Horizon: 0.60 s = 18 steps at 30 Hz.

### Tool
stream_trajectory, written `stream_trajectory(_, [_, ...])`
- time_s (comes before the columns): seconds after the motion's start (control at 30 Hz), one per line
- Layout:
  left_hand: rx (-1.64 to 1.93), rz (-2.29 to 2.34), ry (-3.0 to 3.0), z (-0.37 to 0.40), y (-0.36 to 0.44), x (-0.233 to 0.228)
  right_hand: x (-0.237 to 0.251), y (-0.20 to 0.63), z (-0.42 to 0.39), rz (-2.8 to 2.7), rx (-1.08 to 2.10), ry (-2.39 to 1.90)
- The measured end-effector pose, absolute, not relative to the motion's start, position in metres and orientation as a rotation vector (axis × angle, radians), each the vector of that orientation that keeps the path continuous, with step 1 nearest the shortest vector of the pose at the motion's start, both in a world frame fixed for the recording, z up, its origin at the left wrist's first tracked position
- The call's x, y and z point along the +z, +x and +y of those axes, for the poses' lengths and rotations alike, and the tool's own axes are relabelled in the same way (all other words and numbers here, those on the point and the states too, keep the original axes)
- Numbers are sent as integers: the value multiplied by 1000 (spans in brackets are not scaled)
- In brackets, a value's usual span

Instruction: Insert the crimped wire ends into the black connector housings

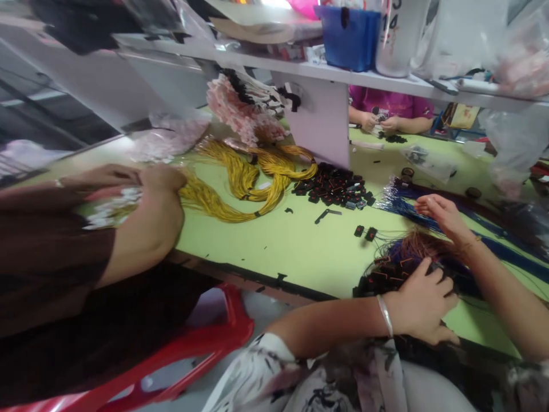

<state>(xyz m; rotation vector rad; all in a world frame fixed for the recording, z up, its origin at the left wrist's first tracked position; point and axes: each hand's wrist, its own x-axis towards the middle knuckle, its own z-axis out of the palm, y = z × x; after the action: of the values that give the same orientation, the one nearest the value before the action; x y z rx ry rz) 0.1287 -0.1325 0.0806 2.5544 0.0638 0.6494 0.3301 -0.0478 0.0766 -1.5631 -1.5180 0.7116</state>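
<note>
My left hand (422,300), a silver bangle at its wrist, lies with fingers spread over a heap of small black housings (386,273) with orange marks. Brown and purple wires (416,245) run from that heap, partly covered by my forearm and hand. Farther out, my right hand (444,216) is held with its fingers stretched out and nothing visible in them. Beneath and beside it runs a bundle of blue wires (403,213) with bare silvery ends. Two wired black housings (365,232) sit apart, left of the heap.
Loose black parts (332,186) are piled mid-table beside yellow wire bundles (240,214). At the left, a co-worker's arm (150,229) reaches over white connectors (115,209). Another person's hands (380,122) work opposite. A shelf (300,66) with a blue bin (349,40) overhangs the table.
</note>
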Motion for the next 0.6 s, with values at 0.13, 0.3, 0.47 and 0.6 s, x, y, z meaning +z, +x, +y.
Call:
stream_trajectory(0.13, [557,30,2572,-113,111,78,66,348,-81,-1899,450,-1899])
stream_trajectory(0.3, [483,69,2575,-78,68,90,27,343,-137,-1950,204,-1930])
stream_trajectory(0.47, [365,143,2614,-32,31,83,24,338,-177,-1995,287,-1853])
stream_trajectory(0.6, [280,200,2667,-10,16,74,29,364,-199,-2163,215,-1880])
